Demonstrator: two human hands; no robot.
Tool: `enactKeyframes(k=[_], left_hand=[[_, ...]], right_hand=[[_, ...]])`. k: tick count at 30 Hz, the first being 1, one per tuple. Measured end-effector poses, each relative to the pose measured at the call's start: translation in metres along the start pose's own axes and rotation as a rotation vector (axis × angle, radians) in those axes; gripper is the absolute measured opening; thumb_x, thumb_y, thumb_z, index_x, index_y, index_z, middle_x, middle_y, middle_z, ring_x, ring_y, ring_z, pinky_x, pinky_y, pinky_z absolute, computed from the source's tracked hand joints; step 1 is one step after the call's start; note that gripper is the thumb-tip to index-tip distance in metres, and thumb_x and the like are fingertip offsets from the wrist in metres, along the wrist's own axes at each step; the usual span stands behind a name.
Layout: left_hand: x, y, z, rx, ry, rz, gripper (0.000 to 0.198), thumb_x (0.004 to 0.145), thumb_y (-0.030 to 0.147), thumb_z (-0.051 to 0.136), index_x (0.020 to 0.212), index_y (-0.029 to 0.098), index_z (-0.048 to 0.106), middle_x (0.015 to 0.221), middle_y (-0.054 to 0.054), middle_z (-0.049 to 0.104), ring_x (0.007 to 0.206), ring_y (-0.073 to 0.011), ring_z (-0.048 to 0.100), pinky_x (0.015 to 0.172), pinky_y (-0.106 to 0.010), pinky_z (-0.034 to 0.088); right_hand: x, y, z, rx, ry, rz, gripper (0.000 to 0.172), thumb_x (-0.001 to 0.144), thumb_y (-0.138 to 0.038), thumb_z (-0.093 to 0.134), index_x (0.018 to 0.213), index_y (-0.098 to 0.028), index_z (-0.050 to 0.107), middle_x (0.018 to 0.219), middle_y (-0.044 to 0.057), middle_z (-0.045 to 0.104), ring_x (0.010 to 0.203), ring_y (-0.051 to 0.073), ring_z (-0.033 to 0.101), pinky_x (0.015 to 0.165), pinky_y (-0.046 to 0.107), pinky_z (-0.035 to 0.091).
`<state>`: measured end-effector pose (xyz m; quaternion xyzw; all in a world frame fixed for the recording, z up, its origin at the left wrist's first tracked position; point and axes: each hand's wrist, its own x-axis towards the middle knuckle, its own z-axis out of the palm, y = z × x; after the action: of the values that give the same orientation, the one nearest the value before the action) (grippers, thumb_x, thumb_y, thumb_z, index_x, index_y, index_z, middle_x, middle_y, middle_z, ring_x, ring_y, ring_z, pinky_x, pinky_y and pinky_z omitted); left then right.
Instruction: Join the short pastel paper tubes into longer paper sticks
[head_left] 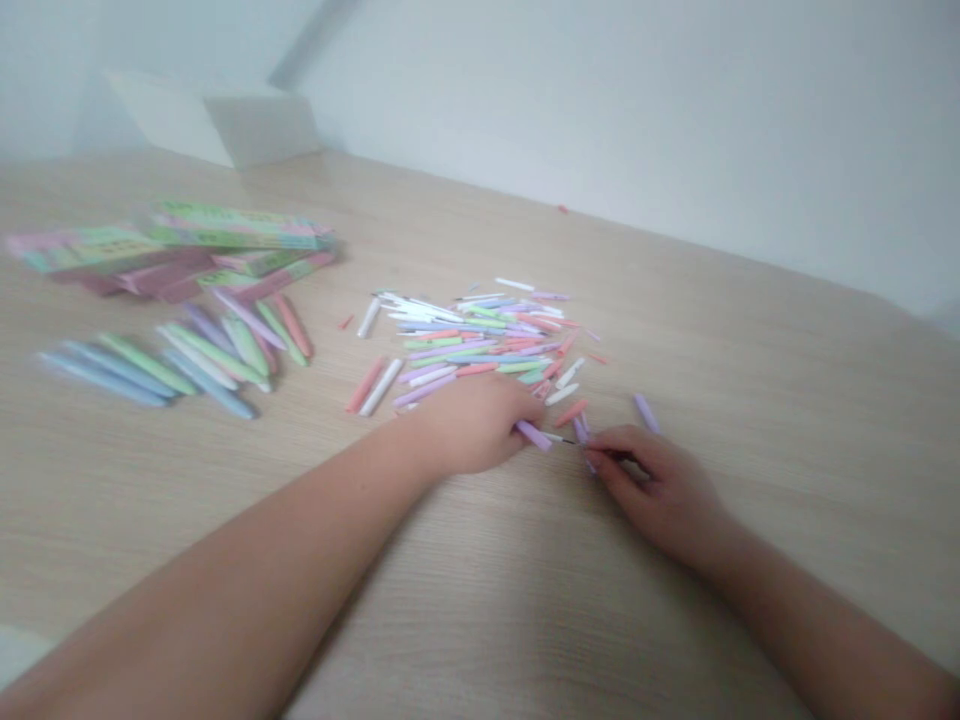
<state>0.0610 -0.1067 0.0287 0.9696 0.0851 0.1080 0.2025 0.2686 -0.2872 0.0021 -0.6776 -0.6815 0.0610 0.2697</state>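
Note:
My left hand (480,425) is closed around a purple pen barrel (534,435), just in front of the heap of pen parts. From the barrel's right end sticks a thin white pen refill (557,438) with a dark tip. The fingertips of my right hand (660,490) pinch at that tip; blur hides the exact contact. Small purple pen pieces (580,428) lie right beside these fingertips. Another purple barrel (646,412) rests behind my right hand. The heap of pen parts (480,335) mixes white, purple, green, blue and coral pieces.
Several pastel pens (217,350) lie in a loose group at the left. Behind them are stacked colourful printed pen boxes (240,228). A white box (262,125) stands against the wall. A coral barrel (365,386) and a white barrel (382,387) lie left of the heap.

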Motion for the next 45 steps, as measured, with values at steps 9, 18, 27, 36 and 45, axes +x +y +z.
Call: enactKeyframes(k=[9,18,27,36,45], left_hand=[[0.000,0.001,-0.001,0.010,-0.002,-0.015,0.015,0.088,0.027,0.056,0.085,0.022,0.070,0.091,-0.003,0.071,0.088,-0.0212,0.064,0.081,-0.033,0.046],[0.000,0.001,0.002,0.019,0.011,0.003,0.014,0.089,0.027,0.057,0.087,0.022,0.070,0.090,-0.003,0.071,0.090,-0.0213,0.065,0.079,-0.032,0.046],[0.000,0.008,0.005,0.028,0.008,0.003,0.018,0.090,0.028,0.053,0.091,0.025,0.071,0.095,-0.003,0.072,0.092,-0.0229,0.066,0.080,-0.035,0.047],[0.000,0.016,0.005,0.058,0.027,0.002,0.022,0.092,0.027,0.052,0.098,0.025,0.073,0.101,-0.005,0.072,0.096,-0.0233,0.066,0.084,-0.036,0.049],[0.001,0.006,0.004,0.029,0.010,-0.021,0.020,0.088,0.025,0.053,0.093,0.025,0.072,0.095,-0.005,0.072,0.096,-0.0231,0.067,0.088,-0.036,0.049]], right_hand=[[0.000,0.001,0.001,0.018,0.007,-0.023,0.011,0.097,-0.026,0.059,0.105,-0.027,0.066,0.094,0.001,0.073,0.083,0.018,0.068,0.074,0.031,0.054],[0.000,0.000,0.001,0.019,0.001,-0.023,0.012,0.097,-0.025,0.059,0.106,-0.028,0.066,0.093,-0.001,0.071,0.081,0.016,0.067,0.072,0.029,0.054],[0.003,-0.003,0.001,-0.024,-0.012,-0.085,0.013,0.098,-0.023,0.057,0.104,-0.027,0.067,0.097,0.001,0.074,0.086,0.018,0.070,0.076,0.030,0.054],[0.001,-0.004,0.002,-0.069,0.009,-0.118,0.018,0.098,-0.023,0.057,0.112,-0.028,0.067,0.102,0.001,0.075,0.089,0.018,0.071,0.080,0.031,0.055],[0.002,-0.002,-0.003,-0.064,0.047,-0.072,0.017,0.098,-0.023,0.056,0.111,-0.027,0.066,0.099,0.003,0.073,0.090,0.020,0.069,0.081,0.033,0.053]])
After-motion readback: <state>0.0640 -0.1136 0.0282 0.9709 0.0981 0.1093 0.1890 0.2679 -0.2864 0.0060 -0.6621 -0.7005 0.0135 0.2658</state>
